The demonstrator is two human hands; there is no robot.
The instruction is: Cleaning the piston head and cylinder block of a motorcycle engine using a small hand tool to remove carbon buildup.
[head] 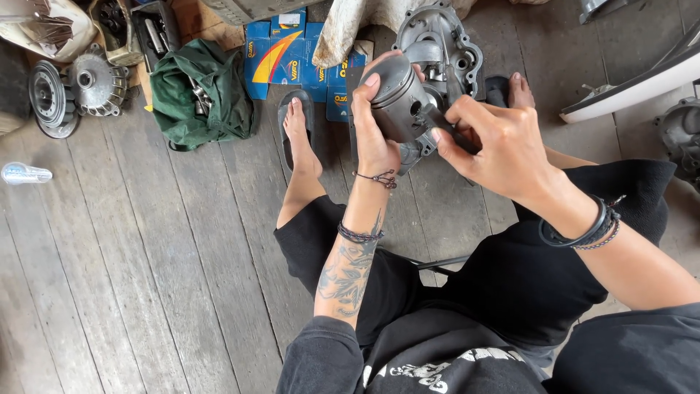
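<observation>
A grey metal piston [397, 98] is held up over my knees, my left hand [373, 124] wrapped around its crown and skirt. My right hand [490, 142] pinches a dark slim tool or rod [446, 128] that meets the piston's side near the pin hole. Just beyond the piston, an open metal engine casing [441, 44] lies on the wooden floor. What exactly the right fingers press on is hidden by the hand.
Blue and yellow cardboard boxes [281, 55] and a green cloth bag with tools [200, 95] lie ahead. Round metal engine parts [73, 91] sit at far left, a small clear bottle [25, 174] below them. Another casing [682, 135] and a white panel [642, 84] are at right.
</observation>
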